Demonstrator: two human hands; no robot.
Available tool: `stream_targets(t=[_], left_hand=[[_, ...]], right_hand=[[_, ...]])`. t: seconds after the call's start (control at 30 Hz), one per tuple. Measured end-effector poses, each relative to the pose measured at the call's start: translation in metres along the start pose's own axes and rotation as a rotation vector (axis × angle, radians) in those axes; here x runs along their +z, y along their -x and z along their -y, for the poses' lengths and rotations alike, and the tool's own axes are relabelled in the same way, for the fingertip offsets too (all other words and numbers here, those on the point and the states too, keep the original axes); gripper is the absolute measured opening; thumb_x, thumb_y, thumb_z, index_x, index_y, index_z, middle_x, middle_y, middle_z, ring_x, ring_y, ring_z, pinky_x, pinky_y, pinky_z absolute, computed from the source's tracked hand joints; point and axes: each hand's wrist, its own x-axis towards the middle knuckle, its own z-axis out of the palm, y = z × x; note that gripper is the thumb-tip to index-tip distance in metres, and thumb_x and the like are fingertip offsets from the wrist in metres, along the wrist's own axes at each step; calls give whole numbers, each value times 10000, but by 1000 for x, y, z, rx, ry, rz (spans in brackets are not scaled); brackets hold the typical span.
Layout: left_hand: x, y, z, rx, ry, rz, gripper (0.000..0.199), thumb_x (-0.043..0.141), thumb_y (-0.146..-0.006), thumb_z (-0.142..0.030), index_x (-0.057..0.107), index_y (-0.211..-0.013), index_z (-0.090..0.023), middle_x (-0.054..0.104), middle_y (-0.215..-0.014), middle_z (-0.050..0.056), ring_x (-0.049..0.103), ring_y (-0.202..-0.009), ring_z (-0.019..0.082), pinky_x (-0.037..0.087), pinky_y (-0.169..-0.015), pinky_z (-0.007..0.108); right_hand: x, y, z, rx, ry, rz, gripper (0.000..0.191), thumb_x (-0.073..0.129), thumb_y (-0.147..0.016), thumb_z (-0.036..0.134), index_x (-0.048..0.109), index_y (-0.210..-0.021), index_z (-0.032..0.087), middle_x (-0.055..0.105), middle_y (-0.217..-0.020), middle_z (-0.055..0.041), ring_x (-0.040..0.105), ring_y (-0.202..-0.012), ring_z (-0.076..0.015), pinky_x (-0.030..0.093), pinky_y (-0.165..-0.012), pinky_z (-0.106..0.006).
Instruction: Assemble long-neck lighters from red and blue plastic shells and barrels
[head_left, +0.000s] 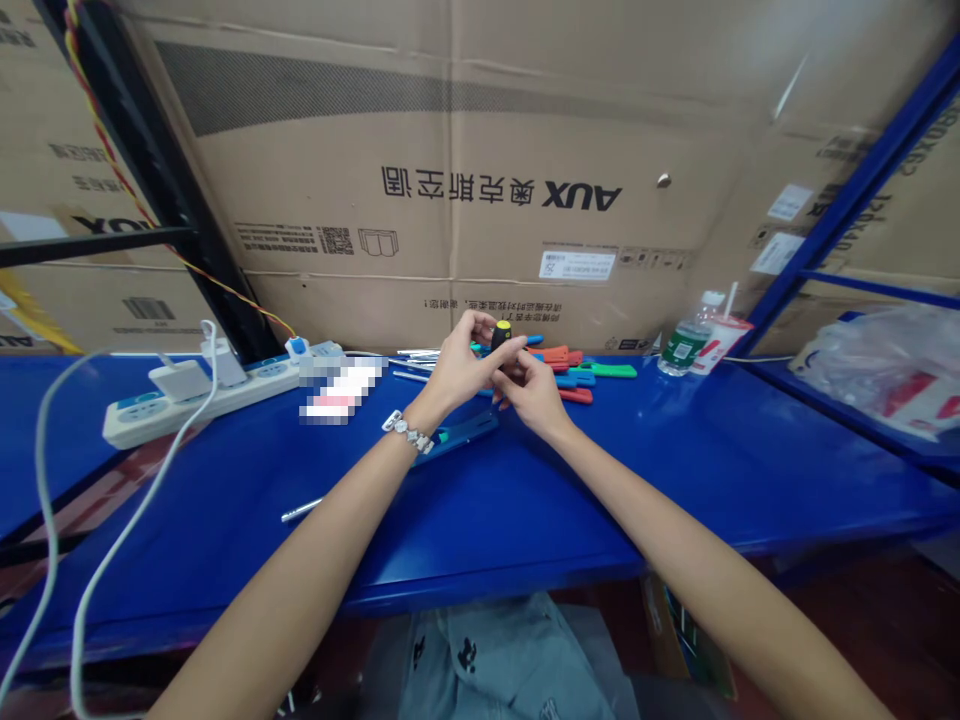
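Note:
Upright between my two hands is a screwdriver with a black handle [501, 337] and a yellow end. The fingers and thumb of my left hand [466, 362] are closed round that handle. Just below and to the right, my right hand [536, 398] has its fingertips pinched together near the tool's lower end; what they grip is hidden. A long flat blue tool [469, 436] lies on the table under my left wrist, partly covered by it. Behind my hands are several red handles [559, 356], blue handles [576, 379] and a green handle [615, 371].
On the blue table [600, 500], a silver rod [301, 510] lies by my left forearm. A white power strip [225, 390] with plugs and cables is at left. A water bottle [679, 347] and a cup [720, 343] stand at right. Cardboard [450, 220] rises behind.

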Motion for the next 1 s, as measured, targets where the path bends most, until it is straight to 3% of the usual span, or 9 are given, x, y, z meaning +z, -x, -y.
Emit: stream_targets(t=[0.13, 0.27, 0.37, 0.5, 0.6, 0.73, 0.83, 1.0], left_hand=[[-17, 11, 8, 24, -120, 89, 150, 554, -1024, -321, 601, -951, -199, 692, -944, 58, 634, -853, 177, 482, -726, 299], [-26, 22, 22, 46, -290, 485, 56, 647, -903, -168, 661, -852, -187, 708, -858, 40, 641, -798, 192, 490, -767, 325], [-22, 28, 29, 43, -392, 635, 12, 697, -871, -180, 705, -863, -182, 722, -866, 48, 651, -820, 214, 490, -774, 334], [-17, 31, 32, 15, -421, 646, 55, 672, -891, -179, 710, -853, -175, 711, -839, 39, 630, -758, 195, 478, -732, 319], [-17, 32, 35, -6, -386, 632, 77, 645, -894, -164, 696, -836, -167, 694, -793, 37, 610, -695, 176, 469, -684, 305], [-15, 34, 41, -16, -347, 598, 93, 654, -887, -202, 662, -796, -183, 666, -740, 30, 588, -636, 173, 454, -618, 297], [-14, 34, 42, 21, -361, 583, 102, 644, -883, -175, 640, -783, -195, 660, -741, 32, 586, -640, 182, 446, -612, 302], [-20, 28, 26, 65, -344, 445, 103, 619, -905, -164, 632, -806, -190, 655, -786, 34, 590, -680, 182, 465, -661, 307]], right_hand=[[-8, -2, 8, -17, -23, -71, 379, 701, -861, 593, 562, -858, 241, 696, -721, -6, 628, -528, -148, 510, -467, -264], [-23, 0, 10, 49, 44, -121, 415, 659, -850, 643, 535, -856, 248, 698, -713, -13, 611, -499, -153, 485, -472, -279], [-33, 7, 7, 166, 339, -45, 338, 612, -892, 524, 485, -749, 246, 631, -592, 9, 561, -476, -152, 418, -495, -275], [-35, 20, 8, 232, 900, 108, 317, 641, -847, 372, 460, -628, 229, 614, -602, -5, 583, -611, -176, 317, -560, -281], [-32, 26, 10, 233, 1100, 209, 300, 650, -840, 383, 499, -636, 223, 674, -696, -38, 632, -719, -214, 312, -596, -293], [-30, 28, 12, 271, 1160, 267, 306, 656, -862, 432, 530, -669, 231, 688, -749, -82, 666, -801, -273, 376, -651, -323], [-32, 28, 13, 291, 1142, 234, 320, 697, -852, 506, 569, -744, 234, 686, -789, -91, 661, -805, -297, 430, -694, -361], [-28, 29, 13, -19, 924, 99, 149, 600, -949, 350, 645, -904, 215, 691, -1020, -104, 620, -1038, -294, 467, -906, -436]])
